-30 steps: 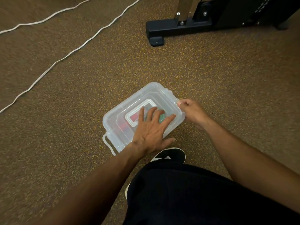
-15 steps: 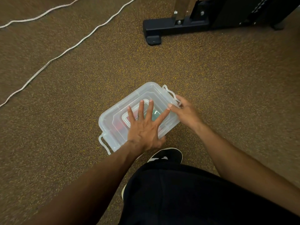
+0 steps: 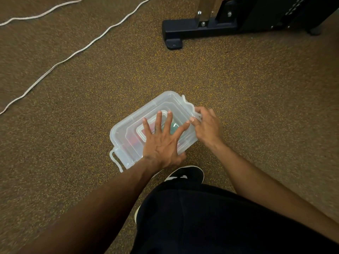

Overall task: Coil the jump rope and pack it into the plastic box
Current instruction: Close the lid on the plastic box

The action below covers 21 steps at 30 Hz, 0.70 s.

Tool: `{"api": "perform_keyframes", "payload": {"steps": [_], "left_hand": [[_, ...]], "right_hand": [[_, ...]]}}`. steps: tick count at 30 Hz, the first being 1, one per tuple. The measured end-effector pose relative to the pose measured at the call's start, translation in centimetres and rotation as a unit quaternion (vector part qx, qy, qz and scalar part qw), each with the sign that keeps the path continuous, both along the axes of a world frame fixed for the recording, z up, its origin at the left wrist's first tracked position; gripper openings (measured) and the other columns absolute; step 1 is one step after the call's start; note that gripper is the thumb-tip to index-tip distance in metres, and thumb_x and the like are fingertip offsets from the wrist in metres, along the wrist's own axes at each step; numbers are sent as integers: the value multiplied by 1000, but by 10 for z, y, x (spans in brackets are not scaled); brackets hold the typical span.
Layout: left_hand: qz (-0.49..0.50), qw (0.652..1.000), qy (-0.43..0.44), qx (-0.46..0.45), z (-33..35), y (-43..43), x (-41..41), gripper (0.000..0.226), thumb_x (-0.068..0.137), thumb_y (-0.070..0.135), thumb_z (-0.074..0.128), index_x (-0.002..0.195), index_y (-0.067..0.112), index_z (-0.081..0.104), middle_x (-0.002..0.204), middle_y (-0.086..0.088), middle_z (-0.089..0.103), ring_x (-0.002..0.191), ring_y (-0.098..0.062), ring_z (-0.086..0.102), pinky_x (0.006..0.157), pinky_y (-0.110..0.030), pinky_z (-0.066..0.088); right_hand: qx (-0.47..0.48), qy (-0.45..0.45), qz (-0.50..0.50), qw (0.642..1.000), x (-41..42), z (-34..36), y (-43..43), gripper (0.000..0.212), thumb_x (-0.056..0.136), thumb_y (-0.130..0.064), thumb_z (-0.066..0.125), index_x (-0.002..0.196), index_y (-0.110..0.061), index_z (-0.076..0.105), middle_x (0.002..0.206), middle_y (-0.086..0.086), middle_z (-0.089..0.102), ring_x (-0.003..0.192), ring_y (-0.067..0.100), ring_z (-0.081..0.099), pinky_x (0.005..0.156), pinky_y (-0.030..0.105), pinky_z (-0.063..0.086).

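Brown speckled carpet floor (image 3: 238,92) fills the room underfoot, flecked with yellow, and a person crouches over it with both bare arms reaching down. Just ahead of a black shoe with a white sole (image 3: 185,174) sits a clear rectangular plastic box (image 3: 126,136), turned at an angle, its translucent lid (image 3: 165,105) lying on top of it. The left hand (image 3: 161,143) lies flat on the lid with its fingers (image 3: 158,121) spread wide, palm down, gripping nothing, the thumb hanging over the near edge. The right hand (image 3: 207,129) is at the far right end of the box, its fingers (image 3: 195,119) curled narrowly around the white latch handle (image 3: 189,107) there, pinching it against the lid's edge. A matching white latch handle (image 3: 114,161) at the near left end hangs outward, down toward the floor. Through the cloudy plastic I can make out something red (image 3: 134,142) and something teal (image 3: 174,128) inside the box, under the left hand; they could be the jump rope's parts, but the lid blurs them too much for me to tell. Off to the far left, two runs of thin white cord (image 3: 73,55) trail across the carpet, well apart from the box. Toward the far right stands the black metal base of some exercise machine (image 3: 198,29), with bolts showing on its frame. Black clothing (image 3: 211,222) covers the person's legs at the bottom of the view.
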<state>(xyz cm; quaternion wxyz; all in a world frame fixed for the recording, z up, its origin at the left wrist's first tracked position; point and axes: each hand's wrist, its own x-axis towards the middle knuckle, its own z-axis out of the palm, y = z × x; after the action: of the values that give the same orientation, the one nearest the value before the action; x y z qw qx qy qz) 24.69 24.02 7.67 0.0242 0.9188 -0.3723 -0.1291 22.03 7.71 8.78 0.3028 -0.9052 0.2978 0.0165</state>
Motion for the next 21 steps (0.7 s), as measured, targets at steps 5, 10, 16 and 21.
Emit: {"api": "perform_keyframes", "payload": {"steps": [5,10,16,21], "left_hand": [[3,1000,1,-10,2,1,0,99,70,80,41,151,46,-5,164,-18,-9,148,-45,-15,107,-75,-5],[35,991,63,-115,9,9,1,90,81,72,42,155,32,9,163,-16,13,151,-37,4,115,-66,-2],[242,906,11,-347,42,53,3,40,86,28,55,127,27,55,124,-2,57,115,-25,50,92,-45,44],[453,855,87,-235,36,105,0,74,80,50,68,142,26,35,144,-12,43,130,-36,40,102,-52,35]], "right_hand": [[15,44,37,998,1,7,-7,40,100,-31,54,138,-23,48,126,3,50,107,23,57,79,34,46],[-82,42,149,985,-20,21,7,59,98,-27,53,152,-20,32,152,6,37,131,31,45,100,43,45],[-123,78,365,920,-33,58,50,51,99,-33,50,149,-40,38,159,3,33,143,29,31,112,45,31],[-165,168,486,842,-19,70,94,68,98,-50,48,154,-47,10,167,6,8,150,32,16,118,47,19]]}}
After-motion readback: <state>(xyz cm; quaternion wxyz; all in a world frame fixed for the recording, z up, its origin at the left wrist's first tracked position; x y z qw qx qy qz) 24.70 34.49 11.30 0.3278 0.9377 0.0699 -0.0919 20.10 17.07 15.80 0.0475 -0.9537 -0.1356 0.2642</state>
